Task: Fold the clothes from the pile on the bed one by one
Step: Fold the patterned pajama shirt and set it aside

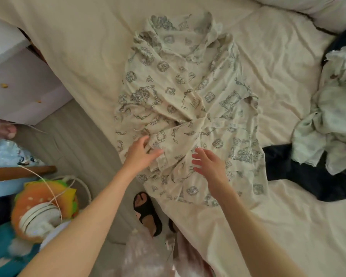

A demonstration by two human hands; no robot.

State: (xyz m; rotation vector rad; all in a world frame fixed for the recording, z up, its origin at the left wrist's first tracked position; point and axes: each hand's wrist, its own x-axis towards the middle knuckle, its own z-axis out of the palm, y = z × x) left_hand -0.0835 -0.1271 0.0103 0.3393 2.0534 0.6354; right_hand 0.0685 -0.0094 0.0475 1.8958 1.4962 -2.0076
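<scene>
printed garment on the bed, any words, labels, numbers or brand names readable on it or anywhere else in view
None can be read.
Printed garment: only drawn motifs in grey-blue line, no letters that can be made out.
Burger-shaped toy beside the bed: no text shows.
Pile of clothes on the right: no label shows.

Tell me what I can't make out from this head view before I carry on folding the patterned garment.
Head view only:
- Patterned garment: bunched and creased, so its type and sleeves cannot be told.
- Dark garment: partly under the pale clothes pile.
- Pile: cut off by the right edge; number of pieces unclear.
- Left hand: fingertips lie among the folds; whether they pinch cloth is unclear.
- Right hand: whether it touches the cloth is unclear.
</scene>
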